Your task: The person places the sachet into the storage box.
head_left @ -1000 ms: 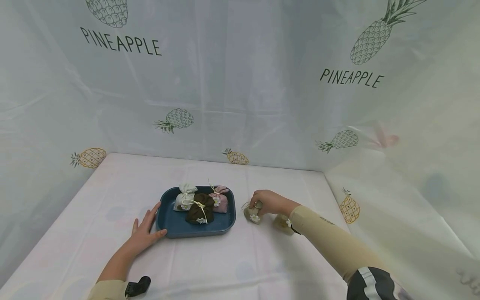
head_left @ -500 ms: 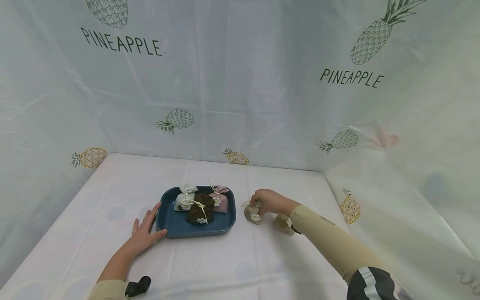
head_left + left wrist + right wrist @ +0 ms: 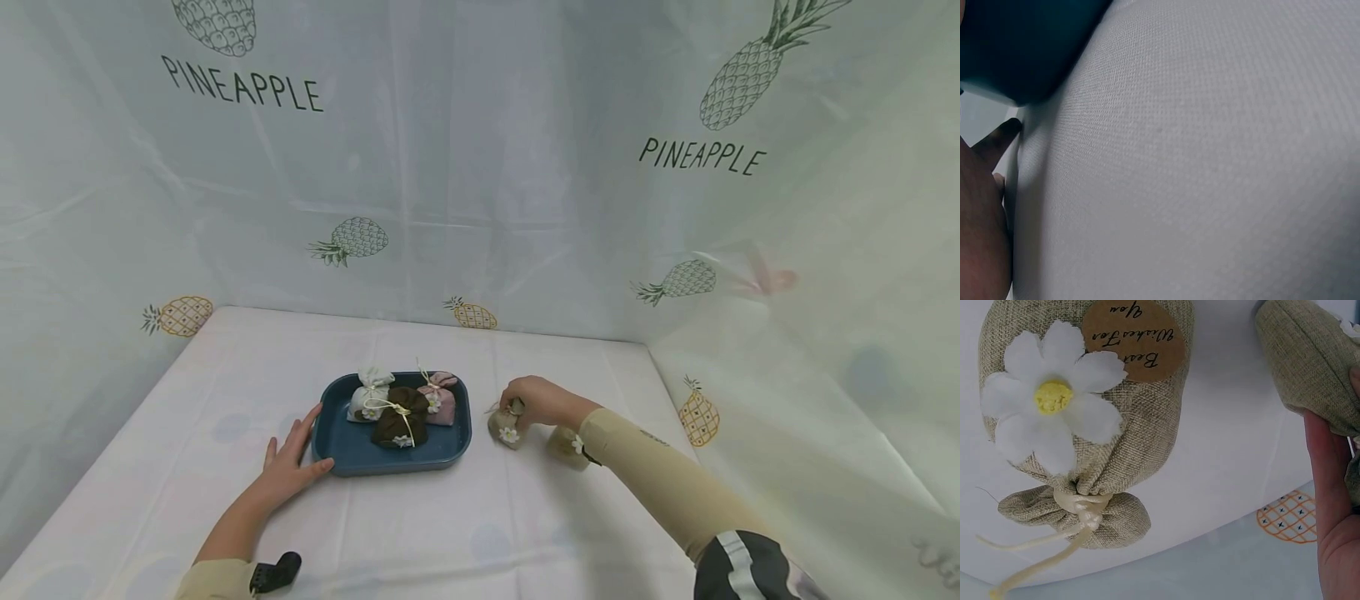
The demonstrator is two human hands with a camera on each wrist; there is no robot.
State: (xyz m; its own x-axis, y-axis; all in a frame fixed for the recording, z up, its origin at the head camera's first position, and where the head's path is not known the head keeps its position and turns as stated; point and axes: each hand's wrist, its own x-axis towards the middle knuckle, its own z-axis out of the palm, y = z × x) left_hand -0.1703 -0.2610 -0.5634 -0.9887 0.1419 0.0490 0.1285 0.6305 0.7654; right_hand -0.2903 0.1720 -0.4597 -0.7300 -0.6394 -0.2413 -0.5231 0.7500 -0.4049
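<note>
My left hand [image 3: 287, 473] lies spread at the left side of a blue tray [image 3: 442, 454], fingers along its edge and thumb at the front corner. Three drawstring sachets lie in the tray: a white one [image 3: 367, 396], a brown one [image 3: 390, 429] and a pink one [image 3: 442, 406]. Right of the tray, my right hand [image 3: 547, 402] pinches an olive-grey sachet [image 3: 504, 429] with a white flower near its tied neck. A beige linen sachet [image 3: 1141, 437] with a daisy and a round "Best Wishes For You" tag lies on the table beneath the right wrist.
A pale cloth covers the table [image 3: 420, 542]. Pineapple-print curtains [image 3: 495, 167] hang behind it and along both sides. A black wrist device [image 3: 276, 573] sits at the left sleeve.
</note>
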